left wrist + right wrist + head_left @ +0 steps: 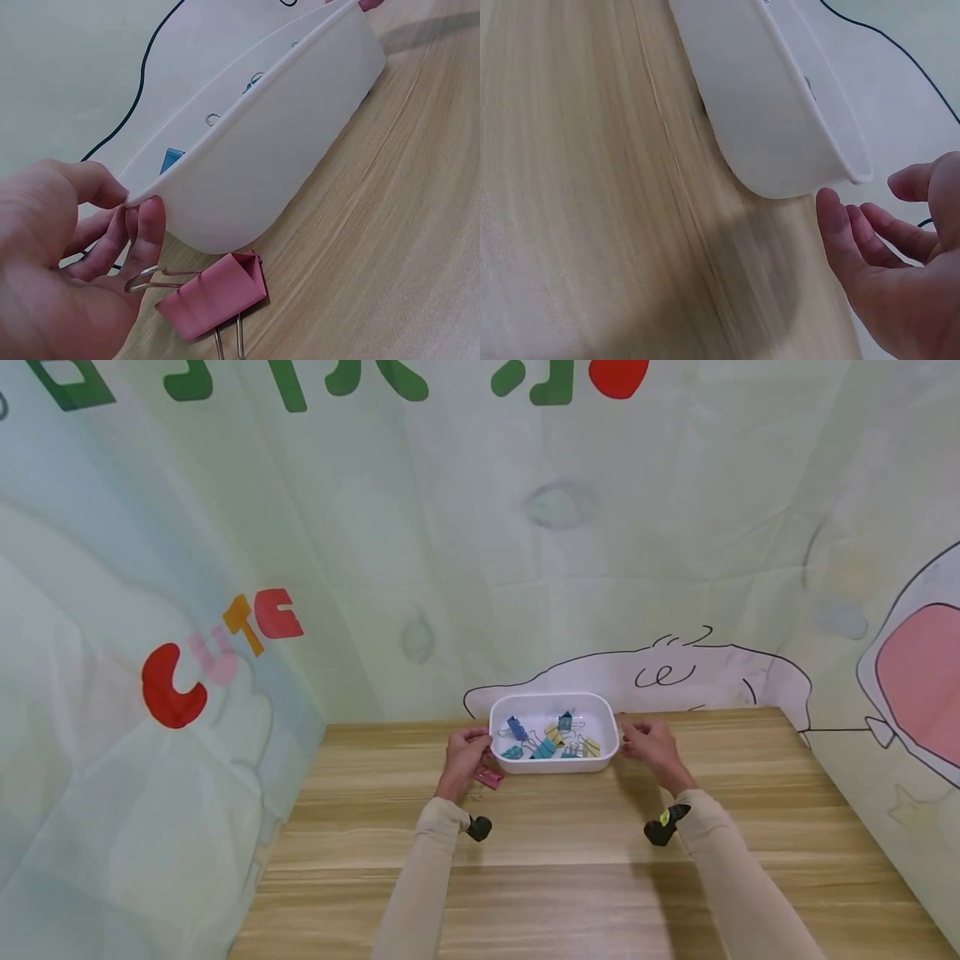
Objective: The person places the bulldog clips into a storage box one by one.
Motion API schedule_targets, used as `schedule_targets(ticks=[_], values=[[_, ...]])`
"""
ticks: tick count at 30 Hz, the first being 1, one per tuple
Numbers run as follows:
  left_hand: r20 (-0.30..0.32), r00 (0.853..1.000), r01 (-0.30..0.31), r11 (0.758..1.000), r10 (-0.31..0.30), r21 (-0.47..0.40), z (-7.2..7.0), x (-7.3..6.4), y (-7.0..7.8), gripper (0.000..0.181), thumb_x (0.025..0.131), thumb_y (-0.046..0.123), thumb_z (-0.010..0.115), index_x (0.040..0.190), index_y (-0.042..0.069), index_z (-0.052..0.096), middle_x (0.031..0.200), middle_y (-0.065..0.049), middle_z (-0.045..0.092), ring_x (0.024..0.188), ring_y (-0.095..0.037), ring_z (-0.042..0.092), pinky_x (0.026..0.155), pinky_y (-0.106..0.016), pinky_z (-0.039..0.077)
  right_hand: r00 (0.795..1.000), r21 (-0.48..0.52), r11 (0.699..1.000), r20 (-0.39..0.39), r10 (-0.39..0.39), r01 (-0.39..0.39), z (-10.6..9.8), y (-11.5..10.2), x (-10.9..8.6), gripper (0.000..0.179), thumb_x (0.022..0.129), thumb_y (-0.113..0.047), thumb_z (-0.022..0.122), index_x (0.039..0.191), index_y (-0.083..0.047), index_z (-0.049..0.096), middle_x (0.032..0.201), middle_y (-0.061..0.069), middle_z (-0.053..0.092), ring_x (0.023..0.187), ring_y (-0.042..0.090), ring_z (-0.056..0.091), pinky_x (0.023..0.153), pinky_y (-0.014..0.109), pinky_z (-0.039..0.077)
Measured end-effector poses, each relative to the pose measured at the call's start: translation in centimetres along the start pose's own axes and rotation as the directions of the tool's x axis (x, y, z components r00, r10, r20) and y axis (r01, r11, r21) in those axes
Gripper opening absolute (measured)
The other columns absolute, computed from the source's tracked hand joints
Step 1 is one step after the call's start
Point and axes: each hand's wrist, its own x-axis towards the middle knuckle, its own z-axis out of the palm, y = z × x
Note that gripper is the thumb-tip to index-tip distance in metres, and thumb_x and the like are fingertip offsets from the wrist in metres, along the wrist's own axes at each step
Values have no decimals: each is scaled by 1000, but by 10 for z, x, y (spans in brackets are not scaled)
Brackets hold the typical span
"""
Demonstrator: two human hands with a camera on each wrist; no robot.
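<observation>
A white plastic basin (555,767) stands at the back of the wooden table, holding several binder clips, among them a blue clip (517,728), a teal clip (543,749) and a yellow clip (592,747). My left hand (462,762) pinches the basin's left rim between thumb and fingers. Just below that hand lies a pink binder clip (214,296) on the table, one wire handle close by the fingers. At the basin's right end, my right hand (900,255) has its thumb and fingers parted, with a small gap to the rim in the right wrist view.
Behind the table (555,868) hangs a pale printed curtain (465,552), close to the basin's far side. Wood surface extends in front of the basin and to both sides. Each wrist carries a small black camera (480,828).
</observation>
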Motion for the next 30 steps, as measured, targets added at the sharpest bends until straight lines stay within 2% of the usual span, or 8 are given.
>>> schedule_targets(ticks=[4,8,12,18,30], values=[[0,1000,-22,999,22,-25,1,0,0,31,100,0,61,127,-15,61,122,-32,64,86,-27,69,88,-44,61,1000,104,994,19,23,-25,4,4,0,48,109,-17,50,138,21,49,128,39,58,95,21,70,89,35,61],[-3,999,-33,999,33,-37,2,-1,0,30,100,-1,61,126,-17,60,121,-34,64,81,-24,68,85,-43,62,999,154,987,23,48,-51,7,6,1,48,109,-17,50,140,20,49,128,37,59,94,20,71,86,33,62],[-6,999,-35,999,35,-29,2,-1,0,31,99,-1,61,126,-17,60,119,-34,66,80,-24,69,82,-42,63,995,153,983,24,99,-101,9,6,3,52,109,-22,53,143,17,48,128,32,60,90,14,68,83,29,62],[-11,999,-30,999,30,-20,2,-1,0,31,99,0,62,126,-15,62,119,-32,67,82,-28,68,84,-43,62,987,154,975,37,153,-157,9,3,4,58,109,-32,54,147,12,45,131,28,57,91,14,65,86,28,61],[-14,1000,-21,1000,21,-14,2,-1,1,31,100,1,62,126,-15,62,120,-33,66,87,-32,69,84,-42,62,983,155,971,36,179,-182,10,2,6,52,109,-25,54,145,12,46,129,27,55,89,15,63,80,26,61]])
